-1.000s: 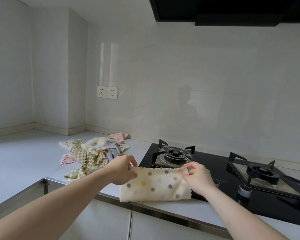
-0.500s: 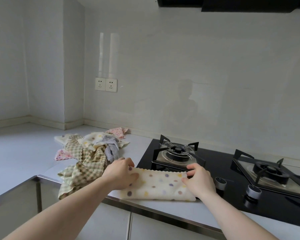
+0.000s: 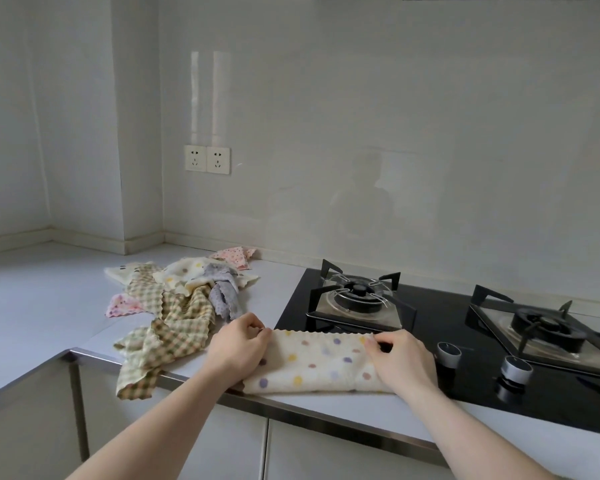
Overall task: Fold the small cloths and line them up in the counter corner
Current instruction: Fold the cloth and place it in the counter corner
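Observation:
A cream cloth with coloured dots (image 3: 319, 363) lies folded in half on the counter's front edge, partly over the hob. My left hand (image 3: 238, 344) pinches its far left corner. My right hand (image 3: 400, 358) pinches its far right corner, fingers curled on the scalloped edge. To the left lies a loose pile of unfolded cloths (image 3: 177, 299): green checked ones, a grey one, a cream dotted one and pink ones. One checked cloth (image 3: 142, 365) hangs over the counter's edge.
A black gas hob (image 3: 444, 327) with two burners and two knobs (image 3: 447, 353) sits right of the cloth. The white counter (image 3: 32, 299) runs left into a wall corner. Two sockets (image 3: 207, 159) are on the back wall. Cabinet doors lie below.
The dotted cloth was held up off the counter a second ago; both hands have lowered it flat and folded it over, still pinching its far corners. The camera has tilted down.

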